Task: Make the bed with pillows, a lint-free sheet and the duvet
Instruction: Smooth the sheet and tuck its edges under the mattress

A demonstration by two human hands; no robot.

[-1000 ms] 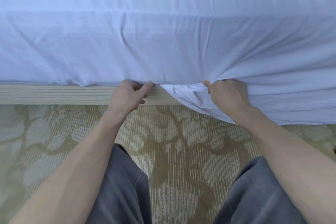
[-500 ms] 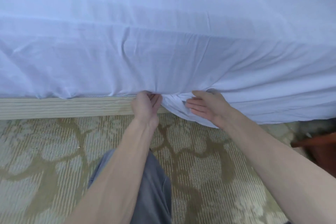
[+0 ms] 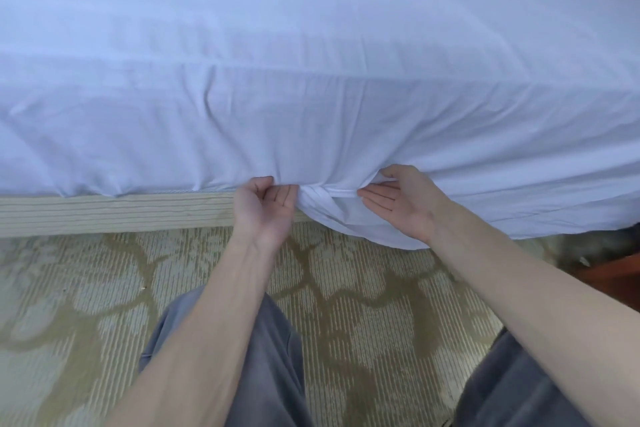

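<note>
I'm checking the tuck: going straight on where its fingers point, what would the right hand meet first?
Probably the bunched sheet fold, just ahead of the right hand; the left hand lies beyond it.

A white sheet [image 3: 311,87] covers the bed [image 3: 104,215] over its top and near edge. It is tucked in at the left above bare wood and hangs loose at the right toward the patterned carpet [image 3: 79,305].

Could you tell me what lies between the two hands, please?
In the head view, a bunched fold of the white sheet fills the gap between the left hand and the right hand.
</note>
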